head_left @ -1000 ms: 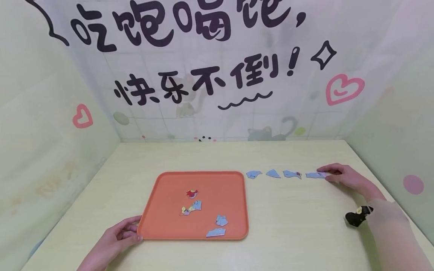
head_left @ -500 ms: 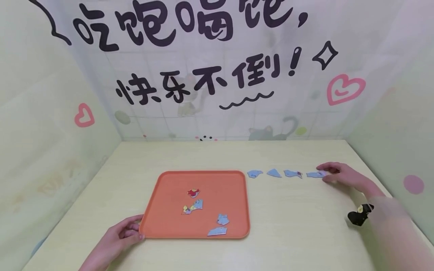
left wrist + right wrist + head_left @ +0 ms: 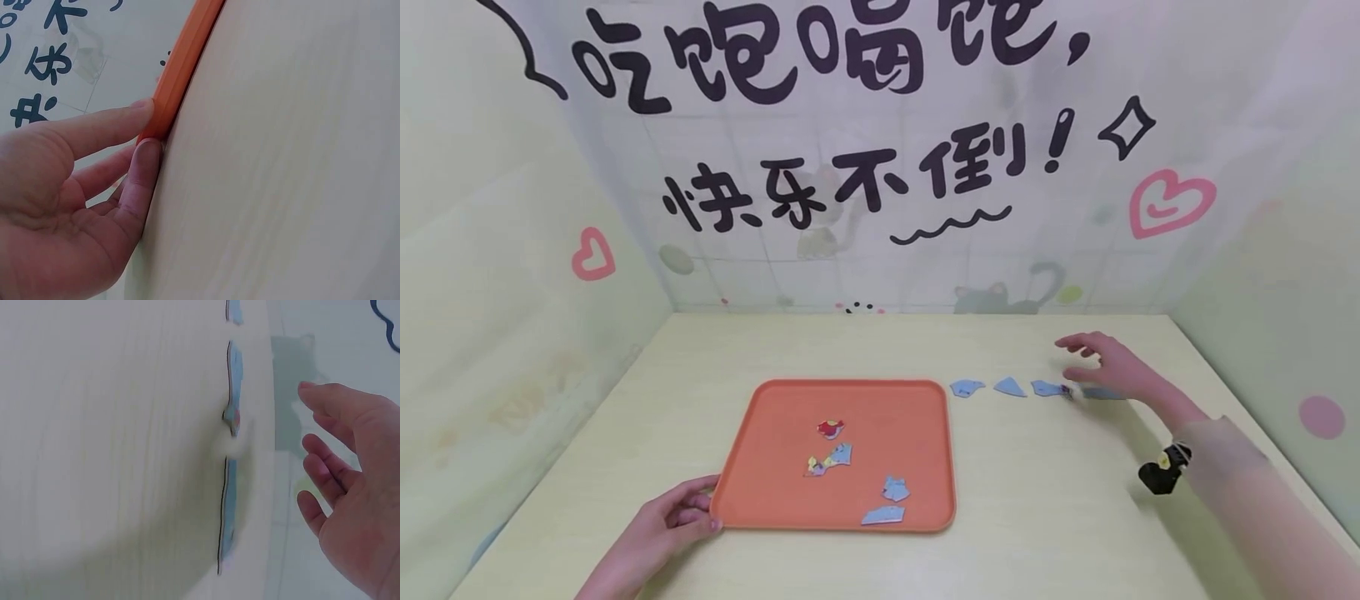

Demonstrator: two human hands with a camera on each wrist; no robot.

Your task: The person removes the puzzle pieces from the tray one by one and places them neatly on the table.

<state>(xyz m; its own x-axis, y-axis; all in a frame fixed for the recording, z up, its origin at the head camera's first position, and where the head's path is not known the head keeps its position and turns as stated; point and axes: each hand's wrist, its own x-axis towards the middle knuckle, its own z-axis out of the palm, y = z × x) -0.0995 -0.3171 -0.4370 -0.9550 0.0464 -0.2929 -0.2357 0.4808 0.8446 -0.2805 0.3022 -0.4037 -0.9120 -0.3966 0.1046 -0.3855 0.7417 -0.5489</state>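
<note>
Four aligned pieces (image 3: 1011, 387), right hand (image 3: 1112, 365) near, left hand (image 3: 672, 518) gripping tray (image 3: 887, 417)

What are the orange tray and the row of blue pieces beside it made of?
The orange tray looks like smooth, fairly matte plastic: even colour, rounded moulded rim. The blue pieces could be printed card or thin board, being flat and thin; their finish is hard to judge.
</note>
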